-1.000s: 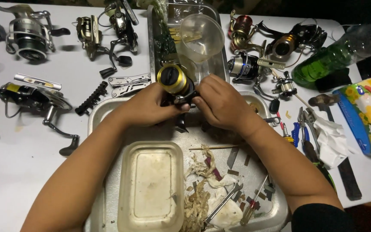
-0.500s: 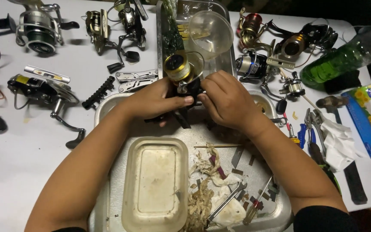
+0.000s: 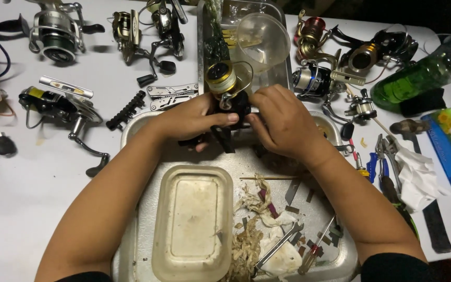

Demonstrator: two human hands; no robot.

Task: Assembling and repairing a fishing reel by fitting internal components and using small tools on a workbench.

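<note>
A black spinning reel with a gold spool [image 3: 225,89] is held upright over the far end of a metal tray [image 3: 142,125]. My left hand [image 3: 191,120] grips the reel's body from the left, thumb across its front. My right hand [image 3: 283,122] closes on its right side, fingers curled against the body. The reel's lower part is hidden between both hands.
In the tray lie a shallow plastic dish [image 3: 193,219], frayed debris, a wrench [image 3: 277,245] and a screwdriver [image 3: 317,248]. Several other reels [image 3: 56,31] lie on the white table, with a multitool [image 3: 170,94], pliers [image 3: 387,167], a green bottle [image 3: 424,70] and a clear cup [image 3: 262,39].
Both hands with the reel stay together in the same place over the tray. The view has shifted slightly, and my fingers have shifted a little on the reel.
</note>
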